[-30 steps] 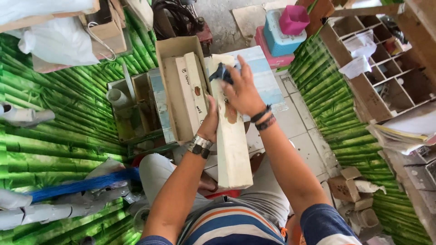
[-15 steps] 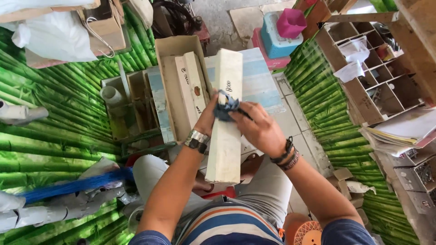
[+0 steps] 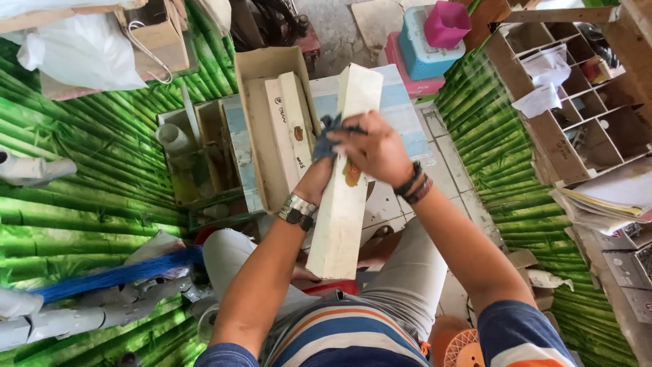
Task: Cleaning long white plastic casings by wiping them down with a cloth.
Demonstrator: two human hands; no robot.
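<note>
Two hands meet over a long pale board [image 3: 339, 217] held above the person's lap. The left hand [image 3: 314, 180], wrist banded with a watch, reaches up along the board's left edge, its grip closed around the board from behind. The right hand [image 3: 373, 149] bends at the wrist and lies across the board's face, fingers pinched shut on a dark blue cloth [image 3: 331, 136] pressed against the wood. The board's long axis runs away from the body, the near end over the knees and the far end pointing toward a cardboard box [image 3: 268, 81] on the floor, leaning slightly right.
</note>
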